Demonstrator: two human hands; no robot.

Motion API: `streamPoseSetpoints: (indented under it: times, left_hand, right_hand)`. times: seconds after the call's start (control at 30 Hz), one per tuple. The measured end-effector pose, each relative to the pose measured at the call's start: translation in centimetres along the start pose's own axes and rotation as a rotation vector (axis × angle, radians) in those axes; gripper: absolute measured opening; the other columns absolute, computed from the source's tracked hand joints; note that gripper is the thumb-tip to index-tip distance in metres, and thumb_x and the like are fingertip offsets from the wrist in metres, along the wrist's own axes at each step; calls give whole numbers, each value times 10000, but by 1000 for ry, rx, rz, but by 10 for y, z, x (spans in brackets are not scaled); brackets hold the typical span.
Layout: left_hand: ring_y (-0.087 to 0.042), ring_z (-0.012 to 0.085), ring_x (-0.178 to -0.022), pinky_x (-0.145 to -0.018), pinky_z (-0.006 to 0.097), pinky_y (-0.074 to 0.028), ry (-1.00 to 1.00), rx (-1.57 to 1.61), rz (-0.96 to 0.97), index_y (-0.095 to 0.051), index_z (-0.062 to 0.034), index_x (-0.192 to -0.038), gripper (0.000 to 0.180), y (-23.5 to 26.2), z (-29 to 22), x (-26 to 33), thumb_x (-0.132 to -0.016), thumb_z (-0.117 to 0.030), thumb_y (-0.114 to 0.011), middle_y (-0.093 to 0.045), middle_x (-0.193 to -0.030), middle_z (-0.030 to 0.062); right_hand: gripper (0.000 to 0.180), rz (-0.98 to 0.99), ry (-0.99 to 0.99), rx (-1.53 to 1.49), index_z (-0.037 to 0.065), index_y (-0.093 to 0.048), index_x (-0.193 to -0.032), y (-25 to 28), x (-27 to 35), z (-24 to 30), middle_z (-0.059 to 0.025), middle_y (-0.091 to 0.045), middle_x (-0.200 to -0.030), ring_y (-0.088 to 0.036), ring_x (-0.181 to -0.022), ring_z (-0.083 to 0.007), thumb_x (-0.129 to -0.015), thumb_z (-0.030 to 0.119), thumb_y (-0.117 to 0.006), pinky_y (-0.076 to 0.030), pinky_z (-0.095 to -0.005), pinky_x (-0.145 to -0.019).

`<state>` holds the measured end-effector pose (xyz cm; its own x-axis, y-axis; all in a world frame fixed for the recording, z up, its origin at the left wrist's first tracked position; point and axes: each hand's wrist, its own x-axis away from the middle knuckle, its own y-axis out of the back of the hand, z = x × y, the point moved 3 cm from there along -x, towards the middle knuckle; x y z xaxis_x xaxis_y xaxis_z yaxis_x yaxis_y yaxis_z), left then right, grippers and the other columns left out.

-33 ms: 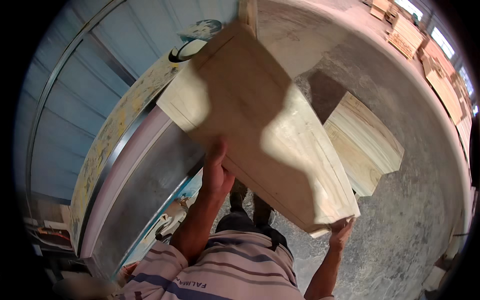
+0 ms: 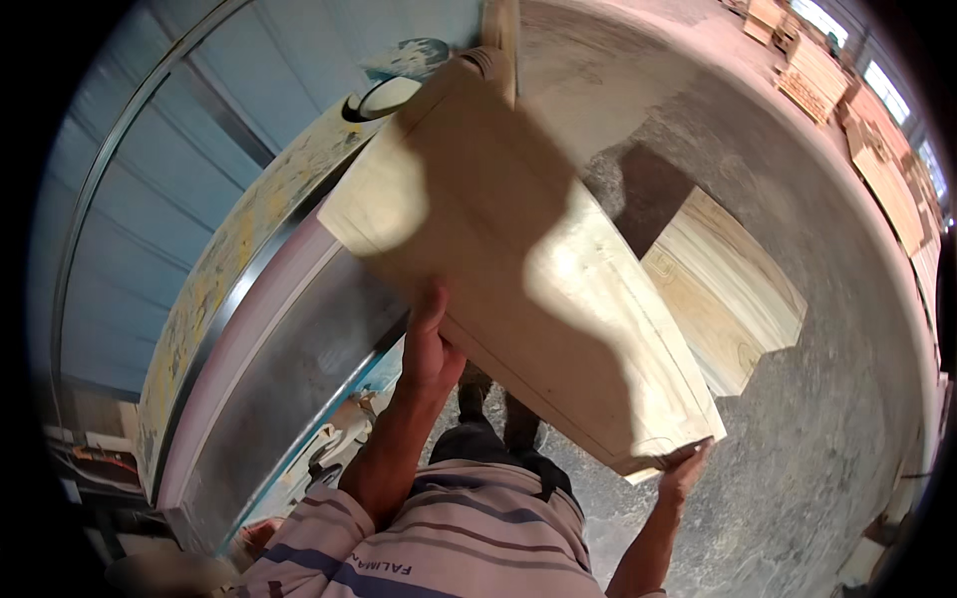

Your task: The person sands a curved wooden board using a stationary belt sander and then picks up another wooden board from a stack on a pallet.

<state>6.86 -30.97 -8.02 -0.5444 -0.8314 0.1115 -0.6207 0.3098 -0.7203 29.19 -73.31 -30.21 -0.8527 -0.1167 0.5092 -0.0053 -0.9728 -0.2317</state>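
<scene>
A broad, pale wooden panel [image 2: 588, 269] with pencil-like lines along its edges slants across the middle, held up in both my hands. My left hand [image 2: 432, 344] grips its near long edge, thumb on the upper face and the other fingers hidden beneath. At the near right end, my right hand [image 2: 682, 470] is closed around the short edge. The panel's far left part hangs over a long machine with a pinkish band [image 2: 239, 349] and a grey metal bed [image 2: 299, 384].
Low on the right, more pale boards [image 2: 733, 289] lie above the grey concrete floor [image 2: 807, 439]. A blue panelled wall [image 2: 130, 239] rises behind the machine's paint-flecked top [image 2: 234, 214]. Stacked timber [image 2: 812, 80] stands far off at the upper right.
The panel has shifted slightly rightward and nearer to me, its tilt a little altered. Both hands keep their hold.
</scene>
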Motion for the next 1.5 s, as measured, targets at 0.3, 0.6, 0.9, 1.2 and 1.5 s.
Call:
streamPoseSetpoints:
  times: [0.3,0.6,0.9,1.2,1.5]
  left_hand:
    - [-432,245,-1195,-1000,418,-350,110,71,-303,-398,-70,-1303,513,116,44,6,-917,-401,-471,-463,-1296,84]
    - [-458,245,-1169,-971,416,-378,166,75,-403,-417,-71,-1286,564,166,63,-14,-860,-402,-578,-481,-1279,80]
    - [-549,248,-1029,-860,409,-466,252,-54,-539,-477,-41,-1212,627,139,99,8,-721,-309,-757,-561,-1131,90]
    - [-540,246,-1041,-861,425,-463,291,-77,-528,-482,-56,-1200,572,145,89,-19,-749,-304,-730,-556,-1125,81]
    - [-553,242,-1024,-848,416,-473,286,-132,-595,-487,-51,-1200,532,159,83,-35,-772,-280,-706,-561,-1124,89]
  right_hand:
    - [737,408,96,359,-14,-180,-1410,-33,36,82,-130,-204,-1472,-181,-1359,-207,-917,497,-381,-121,-334,-1104]
    - [661,401,69,404,-32,-224,-1389,-72,51,62,-125,-177,-1480,-118,-1380,-194,-941,431,-373,-60,-319,-1120]
    - [758,404,-108,147,12,-186,-1412,-121,72,20,-116,-183,-1477,-204,-1350,-217,-888,477,-473,-185,-373,-1101]
    - [632,485,-221,20,48,-310,-1372,-146,71,16,-124,-398,-1343,-451,-1178,-266,-911,462,-433,-395,-427,-977]
    - [540,352,-187,45,45,-374,-1336,-168,72,9,-123,-443,-1305,-477,-1150,-260,-934,404,-407,-404,-398,-966]
